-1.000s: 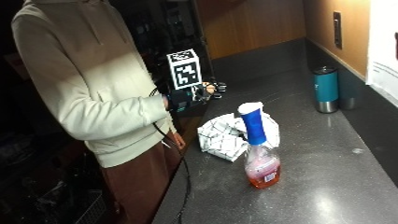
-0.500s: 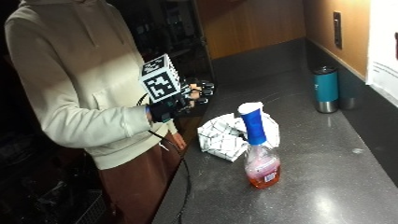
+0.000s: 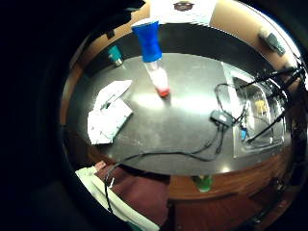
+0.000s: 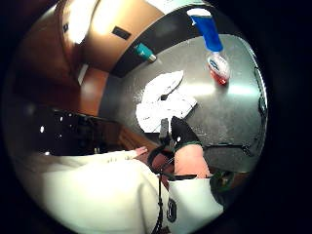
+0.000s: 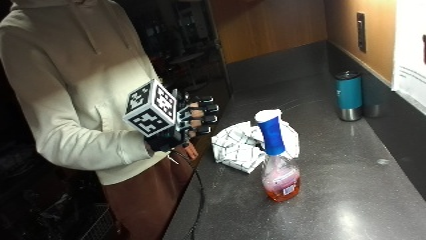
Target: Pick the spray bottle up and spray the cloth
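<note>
Spray bottle (image 5: 278, 159) stands upright on the counter (image 5: 346, 210) just beside the cloth (image 5: 241, 144). Gloved right hand (image 5: 188, 124) hovers well apart, fingers relaxed, holding nothing; reaching and gripping comes next.

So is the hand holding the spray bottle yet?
No: the gloved hand is raised at the counter's edge, apart from the spray bottle, which stands alone.

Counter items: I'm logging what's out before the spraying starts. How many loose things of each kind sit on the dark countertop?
Spray bottle: 1
Cloth: 1
Teal travel mug: 1
Total: 3
The gloved right hand hovers beside the counter's edge and holds nothing.
</note>
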